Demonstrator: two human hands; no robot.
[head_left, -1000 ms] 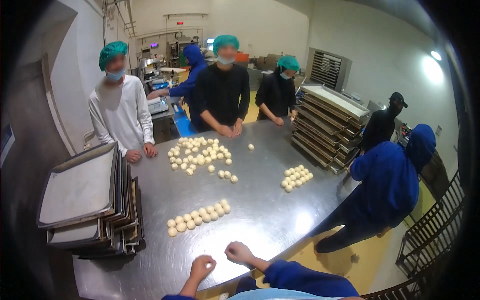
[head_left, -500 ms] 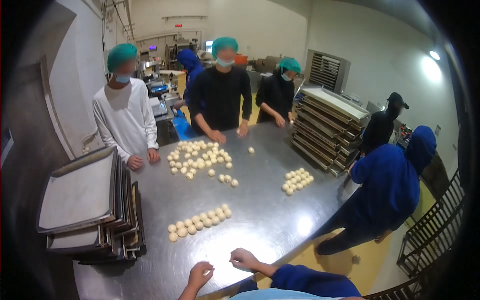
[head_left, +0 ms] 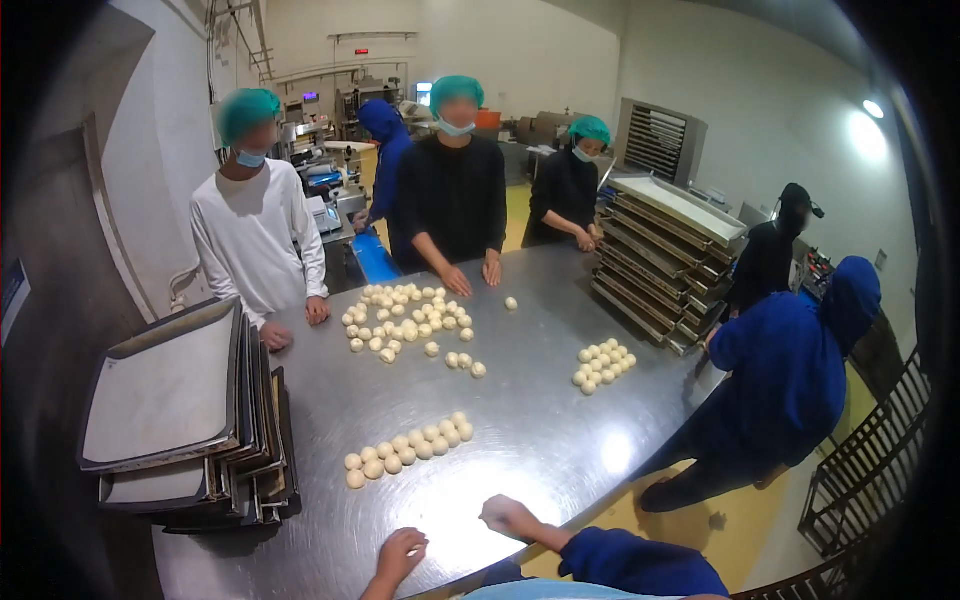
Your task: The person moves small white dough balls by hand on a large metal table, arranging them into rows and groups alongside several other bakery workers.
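Both my hands are over the near edge of the steel table (head_left: 560,430). My left hand (head_left: 402,555) is curled, its fingers bent inward and the palm hidden. My right hand (head_left: 510,517), below a dark blue sleeve, is closed in a loose fist close to the tabletop. Whether either hand holds anything is hidden. Nearest to them is a double row of round, pale dough balls (head_left: 408,447), apart from both hands. Farther off lies a loose heap of dough balls (head_left: 400,312), with a few strays beside it. A smaller block of dough balls (head_left: 604,362) sits to the right.
Stacked trays (head_left: 165,390) stand at the left edge, and another tray stack (head_left: 665,265) at the far right. Across the table are a person in white (head_left: 255,220), a person in black (head_left: 455,190) and another in black (head_left: 565,195). A blue-hooded person (head_left: 780,360) stands at right.
My right hand has turned and curled more tightly. My left hand's fingers have shifted slightly. The middle person's hands now rest lower at the far edge. The whole view has shifted a little.
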